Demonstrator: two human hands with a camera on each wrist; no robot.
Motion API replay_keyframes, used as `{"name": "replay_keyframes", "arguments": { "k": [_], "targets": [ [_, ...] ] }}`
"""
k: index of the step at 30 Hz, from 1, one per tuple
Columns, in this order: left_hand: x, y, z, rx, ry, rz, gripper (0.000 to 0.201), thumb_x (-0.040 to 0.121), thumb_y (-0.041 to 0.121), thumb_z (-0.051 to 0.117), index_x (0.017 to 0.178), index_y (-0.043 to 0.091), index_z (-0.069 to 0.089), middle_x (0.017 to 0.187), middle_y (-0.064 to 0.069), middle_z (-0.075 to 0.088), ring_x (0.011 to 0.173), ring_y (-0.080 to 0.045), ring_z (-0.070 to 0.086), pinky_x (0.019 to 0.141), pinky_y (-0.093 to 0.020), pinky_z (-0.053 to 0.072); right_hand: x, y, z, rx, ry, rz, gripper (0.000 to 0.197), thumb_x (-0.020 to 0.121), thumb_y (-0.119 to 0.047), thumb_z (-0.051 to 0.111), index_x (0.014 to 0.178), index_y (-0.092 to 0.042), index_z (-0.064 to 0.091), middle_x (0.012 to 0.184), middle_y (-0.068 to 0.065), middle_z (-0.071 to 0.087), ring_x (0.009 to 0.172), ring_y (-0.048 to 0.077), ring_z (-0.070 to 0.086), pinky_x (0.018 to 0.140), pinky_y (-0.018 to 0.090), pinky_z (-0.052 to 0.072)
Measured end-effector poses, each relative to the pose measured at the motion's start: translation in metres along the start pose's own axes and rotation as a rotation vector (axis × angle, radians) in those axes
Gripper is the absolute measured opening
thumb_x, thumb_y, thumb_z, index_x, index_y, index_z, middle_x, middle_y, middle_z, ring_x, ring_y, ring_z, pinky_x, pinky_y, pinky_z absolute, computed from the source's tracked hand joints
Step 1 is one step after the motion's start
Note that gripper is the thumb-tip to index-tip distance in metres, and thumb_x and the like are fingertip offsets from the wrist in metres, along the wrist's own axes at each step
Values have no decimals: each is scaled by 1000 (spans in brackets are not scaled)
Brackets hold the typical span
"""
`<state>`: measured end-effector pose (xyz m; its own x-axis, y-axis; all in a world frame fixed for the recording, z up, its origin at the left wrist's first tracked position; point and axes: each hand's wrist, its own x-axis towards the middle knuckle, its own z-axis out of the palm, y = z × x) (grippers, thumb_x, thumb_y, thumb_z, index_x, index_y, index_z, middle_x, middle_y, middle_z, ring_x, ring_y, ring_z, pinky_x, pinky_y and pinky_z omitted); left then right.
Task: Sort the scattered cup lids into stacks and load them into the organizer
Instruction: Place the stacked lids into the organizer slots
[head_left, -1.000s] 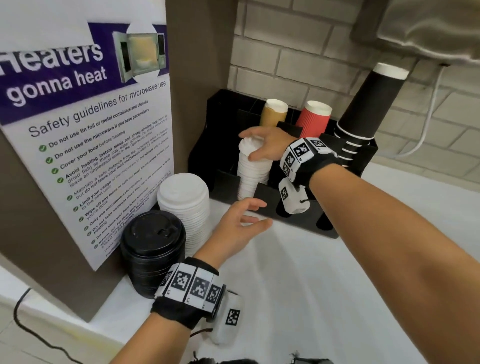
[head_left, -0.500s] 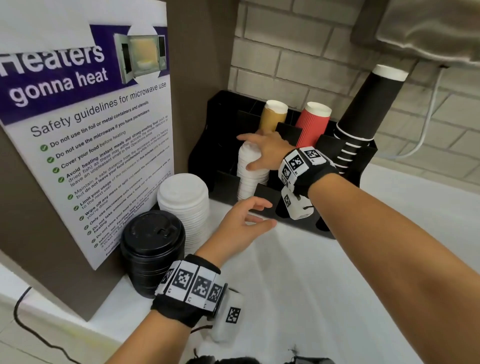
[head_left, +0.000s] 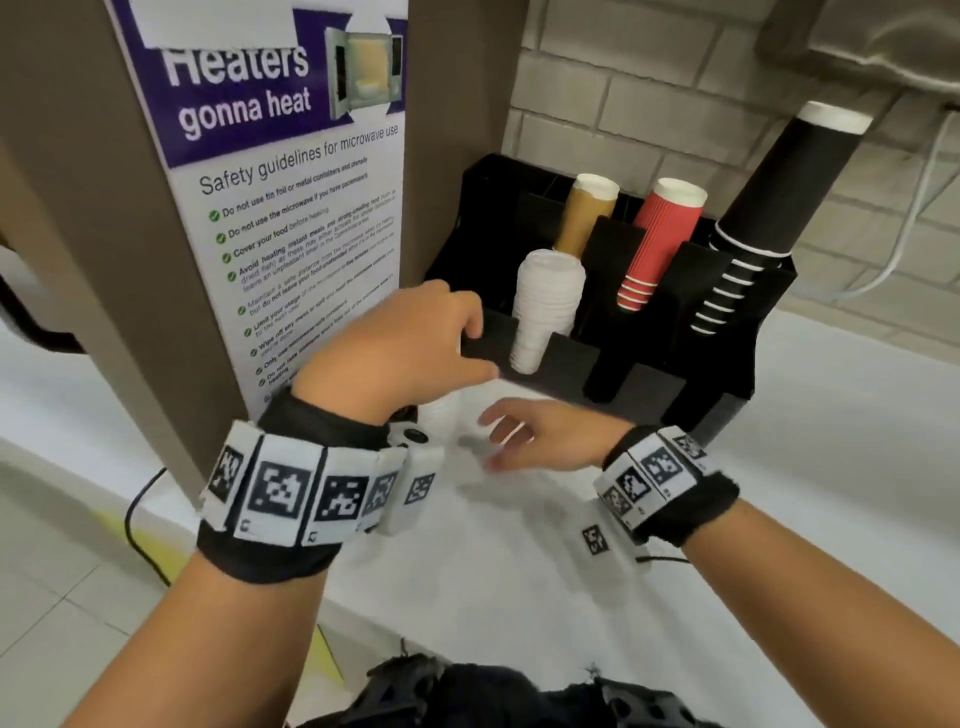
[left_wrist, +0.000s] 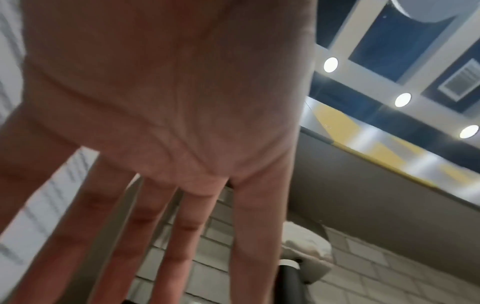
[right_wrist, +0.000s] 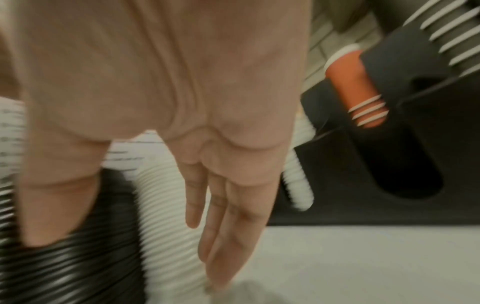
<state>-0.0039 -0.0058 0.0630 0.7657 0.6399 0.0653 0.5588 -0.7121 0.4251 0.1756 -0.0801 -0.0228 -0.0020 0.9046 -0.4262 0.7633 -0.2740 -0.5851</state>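
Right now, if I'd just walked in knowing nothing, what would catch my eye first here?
Probably the black organizer against the brick wall, with a tall stack of white lids in its front slot and brown, red and black cups leaning behind. Then the two bare hands with checker-patterned wristbands: the left hand raised before the purple microwave poster, the right hand low over the white counter, both holding nothing.

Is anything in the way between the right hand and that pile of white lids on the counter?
Nothing visible. The open right hand is right at the white lid stack, the black lid stack beside it. The left hand, nearer the camera, only hides the pile in the head view.
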Motion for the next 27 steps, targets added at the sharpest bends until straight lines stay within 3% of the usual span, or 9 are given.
{"name": "replay_keyframes", "arguments": {
  "k": [3, 6, 8, 12, 15, 18, 23, 25, 27],
  "targets": [
    [-8, -17, -4, 117, -30, -137, 47, 83, 46, 68, 122, 22, 54, 122, -3, 51, 108, -23, 52, 82, -32, 39, 7, -14, 33, 42, -171, 2, 80, 81, -40, 73, 145, -26, 29, 130, -4, 49, 117, 13, 53, 100, 27, 43],
    [-14, -28, 1, 234, -108, -224, 64, 81, 47, 70, 133, 19, 46, 125, -8, 51, 113, -27, 50, 80, -32, 38, 15, -25, 53, 33, -144, -40, 84, 83, -37, 72, 149, -18, 22, 144, 2, 41, 126, 13, 45, 97, 18, 35],
    [-18, -35, 6, 272, -158, -247, 72, 80, 46, 72, 138, 17, 40, 126, -11, 50, 115, -29, 50, 86, -35, 43, 19, -33, 61, 79, -84, -92, 81, 83, -29, 74, 146, -13, 26, 142, 1, 41, 124, 11, 42, 96, 17, 33],
    [-21, -43, 9, 271, -244, -264, 87, 73, 41, 81, 143, 21, 34, 131, -9, 47, 121, -30, 47, 96, -40, 45, 29, -44, 72, 222, -6, -110, 71, 79, -18, 78, 136, -10, 35, 128, -1, 50, 113, 11, 50, 92, 21, 42],
    [-20, -45, 7, 312, -335, -263, 91, 67, 38, 85, 143, 29, 36, 126, -4, 45, 120, -26, 46, 84, -33, 40, 34, -44, 76, 263, 22, -115, 82, 75, -18, 81, 139, -15, 29, 127, 3, 55, 113, 16, 55, 98, 29, 46],
    [-20, -45, 7, 308, -387, -247, 83, 67, 32, 86, 137, 28, 42, 108, 1, 40, 102, -19, 45, 77, -31, 38, 33, -44, 76, 276, 17, -136, 97, 70, -24, 85, 144, -29, 24, 120, -4, 58, 102, 7, 57, 92, 21, 46],
    [-18, -38, 10, 233, -403, -179, 77, 65, 28, 86, 131, 27, 46, 108, 5, 46, 99, -17, 51, 79, -32, 48, 29, -41, 74, 294, 119, -145, 89, 59, -25, 91, 133, -22, 41, 123, -7, 59, 110, 10, 57, 99, 30, 48],
    [-13, -31, 15, 213, -417, -134, 75, 64, 29, 86, 128, 28, 48, 109, 5, 50, 98, -17, 55, 78, -32, 50, 25, -34, 70, 290, 134, -150, 87, 58, -24, 92, 131, -23, 44, 120, -9, 61, 109, 7, 58, 96, 23, 46],
    [-6, -22, 23, 202, -426, -74, 73, 64, 30, 86, 127, 27, 48, 106, 6, 50, 94, -17, 56, 68, -27, 46, 18, -22, 64, 290, 154, -126, 83, 56, -24, 92, 126, -27, 47, 115, -12, 63, 105, 3, 59, 90, 17, 45]
  ]
}}
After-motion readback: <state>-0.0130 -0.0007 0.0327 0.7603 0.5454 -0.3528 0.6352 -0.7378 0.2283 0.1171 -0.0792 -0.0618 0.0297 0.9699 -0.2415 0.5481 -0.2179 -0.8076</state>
